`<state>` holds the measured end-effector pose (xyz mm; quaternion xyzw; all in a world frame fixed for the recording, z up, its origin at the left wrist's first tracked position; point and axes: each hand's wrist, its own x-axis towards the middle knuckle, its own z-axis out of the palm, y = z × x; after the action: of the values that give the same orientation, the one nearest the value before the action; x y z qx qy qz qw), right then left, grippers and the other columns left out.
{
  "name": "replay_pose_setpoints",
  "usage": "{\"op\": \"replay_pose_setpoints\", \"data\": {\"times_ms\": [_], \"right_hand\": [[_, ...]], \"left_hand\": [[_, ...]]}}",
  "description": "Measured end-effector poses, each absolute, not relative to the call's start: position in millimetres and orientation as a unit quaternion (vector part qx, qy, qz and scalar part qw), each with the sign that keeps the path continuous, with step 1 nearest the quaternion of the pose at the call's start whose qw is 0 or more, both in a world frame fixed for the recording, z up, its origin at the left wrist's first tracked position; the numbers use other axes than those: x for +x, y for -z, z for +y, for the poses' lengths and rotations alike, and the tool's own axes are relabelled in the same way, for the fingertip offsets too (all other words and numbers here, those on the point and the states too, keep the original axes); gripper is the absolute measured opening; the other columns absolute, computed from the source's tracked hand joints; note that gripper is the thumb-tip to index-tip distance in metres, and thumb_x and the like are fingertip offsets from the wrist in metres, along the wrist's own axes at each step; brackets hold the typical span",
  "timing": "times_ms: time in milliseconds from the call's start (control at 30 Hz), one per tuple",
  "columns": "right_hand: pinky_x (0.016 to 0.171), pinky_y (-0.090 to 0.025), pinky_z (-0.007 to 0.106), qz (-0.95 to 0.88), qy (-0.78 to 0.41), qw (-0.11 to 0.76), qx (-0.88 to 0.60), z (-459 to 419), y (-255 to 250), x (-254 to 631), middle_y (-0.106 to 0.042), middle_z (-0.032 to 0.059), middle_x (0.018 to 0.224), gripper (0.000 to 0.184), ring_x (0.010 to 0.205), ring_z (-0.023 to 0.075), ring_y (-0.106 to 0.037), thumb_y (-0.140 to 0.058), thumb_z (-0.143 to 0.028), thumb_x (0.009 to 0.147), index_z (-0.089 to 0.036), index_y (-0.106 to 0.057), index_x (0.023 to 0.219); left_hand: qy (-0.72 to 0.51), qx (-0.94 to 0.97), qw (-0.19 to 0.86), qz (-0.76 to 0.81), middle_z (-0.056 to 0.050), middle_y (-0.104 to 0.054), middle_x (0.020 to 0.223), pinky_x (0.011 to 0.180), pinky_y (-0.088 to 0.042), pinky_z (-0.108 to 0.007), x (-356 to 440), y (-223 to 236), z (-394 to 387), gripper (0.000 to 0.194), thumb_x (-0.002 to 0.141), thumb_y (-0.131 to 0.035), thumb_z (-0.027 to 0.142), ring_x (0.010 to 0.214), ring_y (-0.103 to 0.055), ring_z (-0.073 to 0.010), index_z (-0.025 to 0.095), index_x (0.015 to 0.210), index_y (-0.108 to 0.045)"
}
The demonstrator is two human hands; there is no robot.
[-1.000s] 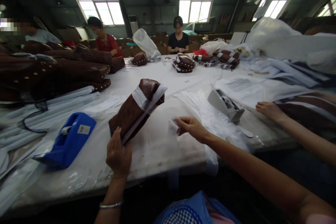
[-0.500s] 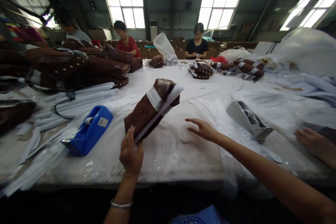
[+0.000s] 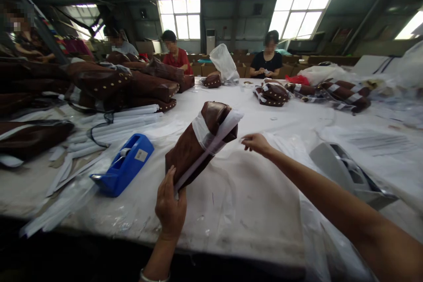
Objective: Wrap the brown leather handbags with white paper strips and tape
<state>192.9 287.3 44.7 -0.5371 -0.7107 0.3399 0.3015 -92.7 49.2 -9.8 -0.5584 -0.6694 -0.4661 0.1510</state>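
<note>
1. The brown bundle point(image 3: 188, 147) is in the left grip point(image 3: 171, 209), its long axis slanting from the near left to the far right; the far end points away from that grip and towards the person's right.
2. The left grip is closed around the near end, fingers along the left side, thumb at the right.
3. The right grip point(image 3: 256, 144) is just beside the far end, fingers bent and close together – whether they pinch anything, I cannot tell.
4. One pale band point(image 3: 201, 130) crosses the bundle, and one pale strip point(image 3: 214, 144) runs lengthwise.
5. Two tape dispensers stand on the worktop point(image 3: 261, 194): one blue dispenser point(image 3: 124, 165) left of the left grip, one grey dispenser point(image 3: 342, 169) right of the right grip.
6. Beyond both grips – four people, one in red point(image 3: 176, 58), one in black point(image 3: 267, 62).
</note>
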Motion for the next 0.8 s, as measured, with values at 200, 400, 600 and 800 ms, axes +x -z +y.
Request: {"op": "replay_pose_setpoints", "data": {"times_ms": [200, 400, 600, 800], "right_hand": [[0.119, -0.027, 0.052, -0.669, -0.203, 0.442, -0.563, 318.7, -66.3, 160.2, -0.034, 0.0177, 0.157, 0.07, 0.147, 0.0317, -0.026, -0.06, -0.033, 0.085, -0.013, -0.04, 0.149], [0.123, -0.023, 0.048, -0.797, -0.268, 0.305, -0.446, 172.5, -16.5, 156.1, -0.034, 0.0056, 0.159, 0.07, 0.147, 0.0282, -0.028, -0.062, -0.049, 0.088, -0.031, -0.038, 0.152], [0.122, -0.015, 0.059, -0.8, -0.307, 0.189, -0.48, 107.7, 0.6, 169.1, -0.042, 0.0119, 0.154, 0.062, 0.146, 0.0397, -0.027, -0.07, -0.053, 0.081, -0.025, -0.06, 0.136], [0.119, -0.017, 0.064, -0.837, -0.092, 0.182, -0.508, 99.5, -25.9, 177.1, -0.031, 0.0159, 0.159, 0.058, 0.148, 0.0406, -0.023, -0.065, -0.043, 0.089, -0.019, -0.055, 0.141]], "left_hand": [[0.468, -0.543, 0.157, -0.68, -0.01, -0.059, 0.139, 0.106, -0.047, -0.044, -93.8, 10.0, 50.3, 0.064, 0.091, -0.061, 0.021, 0.127, -0.056, -0.0263, 0.026, 0.15, -0.036], [0.479, -0.535, 0.137, -0.682, -0.009, -0.058, 0.14, 0.108, -0.046, -0.044, -94.2, 11.2, 50.7, 0.063, 0.092, -0.061, 0.022, 0.128, -0.055, -0.0265, 0.028, 0.15, -0.037], [0.476, -0.553, 0.146, -0.669, -0.01, -0.059, 0.139, 0.109, -0.044, -0.043, -97.2, 9.5, 50.1, 0.062, 0.092, -0.061, 0.022, 0.128, -0.055, -0.0262, 0.025, 0.149, -0.039], [0.493, -0.529, 0.135, -0.677, -0.011, -0.061, 0.135, 0.106, -0.045, -0.041, -104.2, 5.2, 54.8, 0.056, 0.091, -0.062, 0.028, 0.124, -0.058, -0.0267, 0.024, 0.144, -0.046]]}}
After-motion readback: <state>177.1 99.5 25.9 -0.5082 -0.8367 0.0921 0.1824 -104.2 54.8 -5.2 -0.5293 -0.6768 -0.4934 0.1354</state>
